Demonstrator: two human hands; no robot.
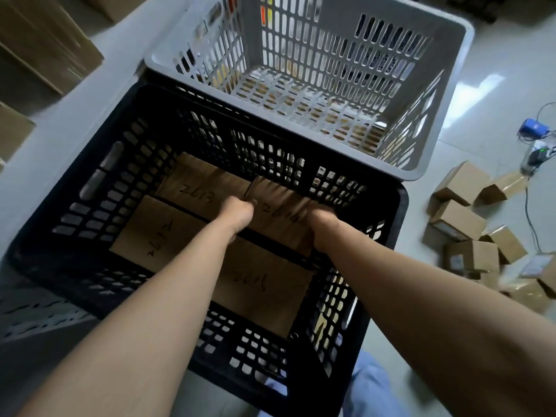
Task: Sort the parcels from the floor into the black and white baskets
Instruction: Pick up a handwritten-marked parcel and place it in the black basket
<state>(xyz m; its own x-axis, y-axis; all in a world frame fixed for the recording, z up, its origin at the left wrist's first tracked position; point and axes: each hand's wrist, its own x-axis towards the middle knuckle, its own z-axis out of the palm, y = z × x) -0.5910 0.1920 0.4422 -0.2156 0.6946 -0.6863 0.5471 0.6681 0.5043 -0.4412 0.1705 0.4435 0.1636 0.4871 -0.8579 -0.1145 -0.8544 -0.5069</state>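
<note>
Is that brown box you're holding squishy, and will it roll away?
Probably not squishy: the brown box looks like stiff cardboard with straight edges. Its flat faces should make it sit still rather than roll. The left hand and right hand both seem to hold it, so it may be a bit heavy, though that is uncertain.
</note>
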